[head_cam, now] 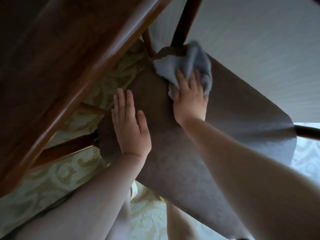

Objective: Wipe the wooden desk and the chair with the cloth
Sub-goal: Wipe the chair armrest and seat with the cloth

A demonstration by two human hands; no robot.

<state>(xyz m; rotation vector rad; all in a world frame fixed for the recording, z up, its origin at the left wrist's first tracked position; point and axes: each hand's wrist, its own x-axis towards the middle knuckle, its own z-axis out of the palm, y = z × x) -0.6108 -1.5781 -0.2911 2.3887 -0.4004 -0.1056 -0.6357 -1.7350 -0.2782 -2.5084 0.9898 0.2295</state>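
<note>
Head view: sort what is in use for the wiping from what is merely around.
In use: cloth, under the right hand; chair seat, with the left hand flat on it; wooden desk.
Merely around: patterned carpet; wall.

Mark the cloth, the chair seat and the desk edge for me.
cloth (185, 66): head view, on its bunched middle above the fingers.
chair seat (233, 104): head view, on bare upholstery right of the wrist.
desk edge (110, 59): head view, on the wooden rim.

Both forearms bare, no sleeves; hands (133, 129) ringless.
</note>
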